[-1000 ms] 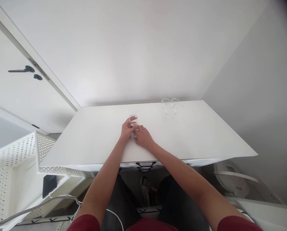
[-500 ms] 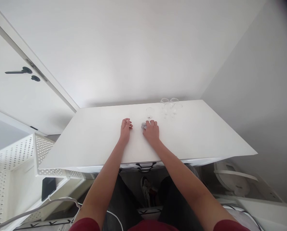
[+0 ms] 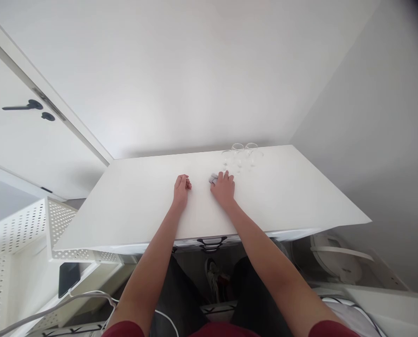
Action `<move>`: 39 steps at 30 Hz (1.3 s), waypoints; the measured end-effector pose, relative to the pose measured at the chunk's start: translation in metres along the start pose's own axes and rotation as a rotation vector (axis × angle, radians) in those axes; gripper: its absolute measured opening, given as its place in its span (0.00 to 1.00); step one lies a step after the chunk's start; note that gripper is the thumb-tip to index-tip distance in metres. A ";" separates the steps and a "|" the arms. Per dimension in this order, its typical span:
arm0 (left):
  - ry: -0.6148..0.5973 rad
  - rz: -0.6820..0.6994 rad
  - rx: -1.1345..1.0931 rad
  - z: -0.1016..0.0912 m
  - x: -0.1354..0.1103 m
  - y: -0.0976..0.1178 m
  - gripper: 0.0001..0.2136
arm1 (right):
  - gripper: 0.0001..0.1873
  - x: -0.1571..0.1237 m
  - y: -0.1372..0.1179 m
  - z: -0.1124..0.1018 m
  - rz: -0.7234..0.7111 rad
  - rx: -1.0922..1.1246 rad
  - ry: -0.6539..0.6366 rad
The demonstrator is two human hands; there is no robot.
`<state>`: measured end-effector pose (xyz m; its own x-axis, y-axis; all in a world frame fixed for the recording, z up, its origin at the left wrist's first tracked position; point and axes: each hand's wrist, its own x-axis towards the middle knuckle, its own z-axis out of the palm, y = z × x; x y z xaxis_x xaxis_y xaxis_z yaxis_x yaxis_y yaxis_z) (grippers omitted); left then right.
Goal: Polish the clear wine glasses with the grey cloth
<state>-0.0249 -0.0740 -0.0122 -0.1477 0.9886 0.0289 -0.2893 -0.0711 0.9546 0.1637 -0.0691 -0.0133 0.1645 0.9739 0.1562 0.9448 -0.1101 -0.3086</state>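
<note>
My right hand (image 3: 223,187) rests on the white cabinet top (image 3: 138,201), its fingers closed around a bunched grey cloth (image 3: 213,178). Just beyond its fingertips stands a clear stemmed glass (image 3: 226,152); whether the fingers touch its foot I cannot tell. Several more clear stemmed glasses (image 3: 238,147) stand upright close together to its right, near the wall. To the left, my left hand (image 3: 181,188) lies on its side on the surface. Its fingers are curled in, and nothing shows in them.
A white wall (image 3: 180,84) rises right behind the cabinet top. Black drawer handles (image 3: 211,241) stick out at the front edge. At the lower left are a white perforated shelf (image 3: 62,220), a dark tablet or phone (image 3: 69,277) and a grey cable (image 3: 54,304). A door (image 3: 19,135) stands at far left.
The nearest stemmed glass has shifted right and back, beside the other glasses. My right hand has moved slightly the same way with the cloth. My left hand's fingers have drawn closer together.
</note>
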 end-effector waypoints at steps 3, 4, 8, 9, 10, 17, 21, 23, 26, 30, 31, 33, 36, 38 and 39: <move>0.001 0.006 0.001 -0.002 0.001 -0.002 0.13 | 0.29 0.002 0.001 -0.001 0.003 0.013 -0.003; 0.002 0.005 0.000 -0.002 0.001 -0.003 0.13 | 0.29 0.002 0.001 -0.001 0.005 0.016 -0.002; 0.008 -0.005 -0.009 -0.001 0.000 -0.002 0.12 | 0.29 0.004 0.001 0.001 0.015 0.025 0.006; 0.007 -0.006 -0.011 -0.001 0.000 -0.001 0.12 | 0.29 0.004 0.001 0.001 0.015 0.028 0.008; 0.004 -0.006 -0.013 -0.001 0.000 -0.001 0.12 | 0.29 0.004 0.001 0.002 0.014 0.030 0.012; 0.002 -0.006 -0.022 0.001 -0.001 0.001 0.11 | 0.28 0.003 0.000 0.002 0.021 0.047 0.020; -0.001 -0.005 -0.016 0.001 -0.002 0.002 0.12 | 0.27 0.004 0.001 0.002 0.014 0.052 0.026; 0.001 -0.006 -0.010 0.001 -0.003 0.002 0.12 | 0.26 0.004 0.001 0.003 0.008 0.059 0.030; 0.008 -0.004 -0.005 0.000 -0.003 0.001 0.13 | 0.24 0.001 -0.001 0.002 0.004 0.060 0.070; -0.034 0.020 0.035 0.000 -0.003 0.000 0.20 | 0.18 -0.007 -0.006 -0.004 -0.085 0.082 0.134; -0.045 0.021 0.053 0.000 -0.003 0.000 0.22 | 0.16 -0.009 -0.006 -0.006 -0.148 0.106 0.104; -0.058 0.014 0.084 0.000 -0.003 0.001 0.23 | 0.12 -0.010 -0.006 -0.010 -0.317 0.181 -0.028; -0.075 0.009 0.093 0.001 -0.004 0.004 0.25 | 0.06 -0.010 -0.002 -0.015 -0.540 0.291 -0.247; -0.092 0.012 0.091 0.002 -0.005 0.005 0.27 | 0.01 -0.009 0.001 -0.016 -0.617 0.347 -0.323; -0.100 0.013 0.092 0.003 -0.005 0.006 0.27 | 0.02 -0.008 0.003 -0.016 -0.638 0.380 -0.346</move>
<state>-0.0234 -0.0794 -0.0059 -0.0549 0.9963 0.0666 -0.1989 -0.0763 0.9770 0.1697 -0.0806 -0.0002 -0.5273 0.8397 0.1300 0.6566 0.4998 -0.5649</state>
